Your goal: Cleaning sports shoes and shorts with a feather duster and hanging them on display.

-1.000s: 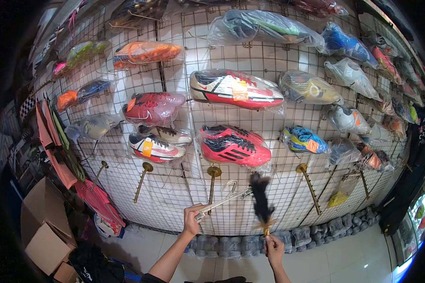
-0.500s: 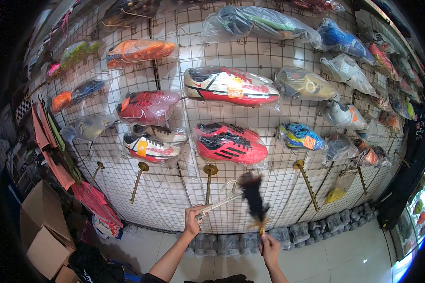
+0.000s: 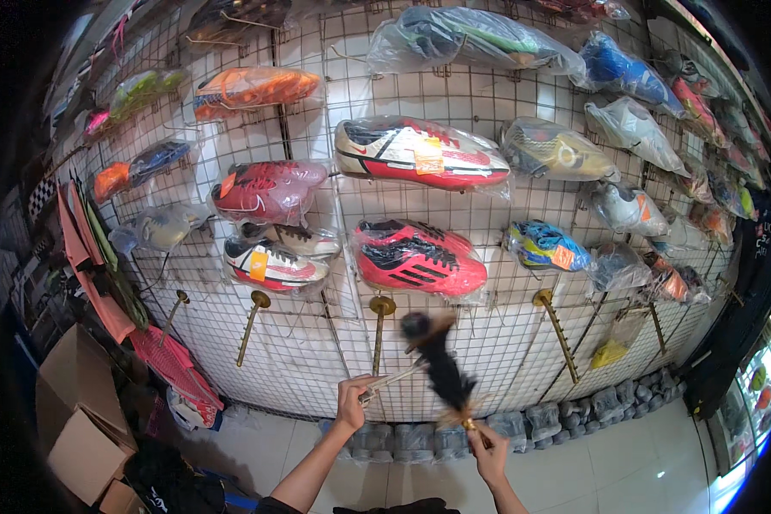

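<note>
Below the wall of shoes, my left hand (image 3: pixel 351 404) is closed around the end of a pale clothes hanger (image 3: pixel 392 377). My right hand (image 3: pixel 490 451) grips the yellowish handle of a feather duster (image 3: pixel 446 378) with dark, slightly blurred feathers. The duster tilts up and to the left, and its feathers cover the hanger's far end and hook. Whether the two touch I cannot tell. Just above the duster, a red pair of football boots (image 3: pixel 421 259) in clear plastic hangs on the wire grid.
Bagged boots, among them a white-and-red pair (image 3: pixel 424 154), hang in rows on the grid. Brass display rods (image 3: pixel 557 336) stick out below them. Grey wrapped bundles (image 3: pixel 451 443) line the wall's foot on the tiled floor. Open cardboard boxes (image 3: pixel 81 385) stand at the left.
The feather duster has swung left, across the hanger's hook end, which showed before. My left hand has hardly moved.
</note>
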`<state>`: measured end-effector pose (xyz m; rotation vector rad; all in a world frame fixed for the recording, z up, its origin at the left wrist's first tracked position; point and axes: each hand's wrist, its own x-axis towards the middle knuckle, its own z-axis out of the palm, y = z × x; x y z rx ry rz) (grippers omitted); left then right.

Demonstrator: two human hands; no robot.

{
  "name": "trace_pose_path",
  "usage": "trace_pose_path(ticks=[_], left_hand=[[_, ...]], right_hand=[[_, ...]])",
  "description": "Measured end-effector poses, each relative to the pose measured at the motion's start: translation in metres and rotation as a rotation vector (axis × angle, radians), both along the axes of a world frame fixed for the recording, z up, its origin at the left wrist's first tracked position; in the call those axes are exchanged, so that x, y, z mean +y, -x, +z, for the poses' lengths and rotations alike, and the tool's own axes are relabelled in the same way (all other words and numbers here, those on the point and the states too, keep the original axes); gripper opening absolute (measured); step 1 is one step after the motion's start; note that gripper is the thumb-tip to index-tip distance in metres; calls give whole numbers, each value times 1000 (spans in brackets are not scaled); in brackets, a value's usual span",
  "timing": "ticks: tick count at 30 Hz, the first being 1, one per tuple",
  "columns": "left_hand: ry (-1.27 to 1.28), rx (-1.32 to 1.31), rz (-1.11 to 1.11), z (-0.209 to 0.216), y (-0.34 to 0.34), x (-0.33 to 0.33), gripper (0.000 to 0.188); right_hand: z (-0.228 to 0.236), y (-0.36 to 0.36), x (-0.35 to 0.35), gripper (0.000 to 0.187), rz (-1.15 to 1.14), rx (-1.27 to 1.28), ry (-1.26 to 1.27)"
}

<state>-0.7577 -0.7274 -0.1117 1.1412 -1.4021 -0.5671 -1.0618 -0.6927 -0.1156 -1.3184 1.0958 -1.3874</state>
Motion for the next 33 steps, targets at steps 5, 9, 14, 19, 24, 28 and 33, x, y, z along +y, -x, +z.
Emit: trace_pose_path(ticks=[5,9,14,19,24,28,33], left_hand=[[126,140,136,2,11,1,34],[-272,678,-217,41,17,8,45],[-339,940,-293,55,23,8,46],[-468,1242,27,86,57,10,40],[-530,1468,-354,61,37,7,31],[-676,1295,-110,71,48,11,32],[-700,1554,-385,54,47,9,39]], right_hand=[[-4,0,-4,22,-9,-24,-159],[-3,-9,7,23,46,112,-1],[-4,-18,2,21,-64,239,64],[-13,-12,5,21,122,288,203],[-30,0,-4,21,-39,35,-3],[-26,14,-5,24,203,302,182],[-36,13,-17,21,27,-36,-51]])
